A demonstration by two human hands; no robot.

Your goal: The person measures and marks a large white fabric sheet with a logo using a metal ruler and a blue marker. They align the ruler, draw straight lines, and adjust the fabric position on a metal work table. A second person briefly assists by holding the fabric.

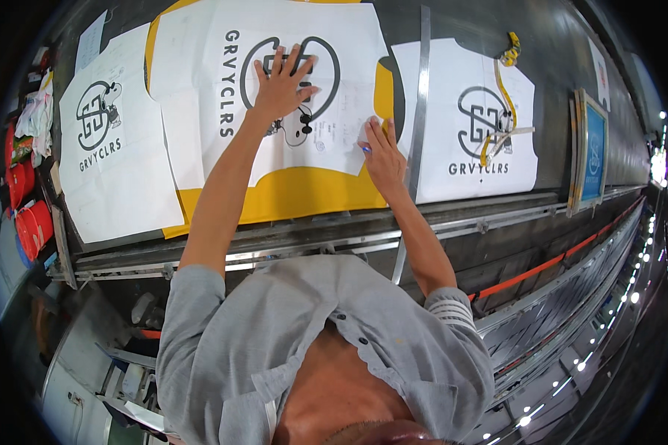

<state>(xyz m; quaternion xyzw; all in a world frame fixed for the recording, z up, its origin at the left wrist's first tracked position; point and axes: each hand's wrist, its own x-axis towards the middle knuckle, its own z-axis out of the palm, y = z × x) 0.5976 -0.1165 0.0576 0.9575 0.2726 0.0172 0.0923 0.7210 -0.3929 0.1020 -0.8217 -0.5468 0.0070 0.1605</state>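
A large white printed paper sheet, cut like a shirt piece, lies over a yellow shirt-shaped piece on the dark table. Fingers spread, my left hand lies flat on the sheet's round black print. At the sheet's right edge, my right hand rests with its fingers close together, over the edge and the yellow margin. A small blue object, perhaps a pen, shows at its thumb side; most of it is hidden.
White printed sheets lie to the left and right. A metal strip runs beside the right sheet, which carries a yellow tape measure. A framed blue screen stands at right. Red containers sit at left.
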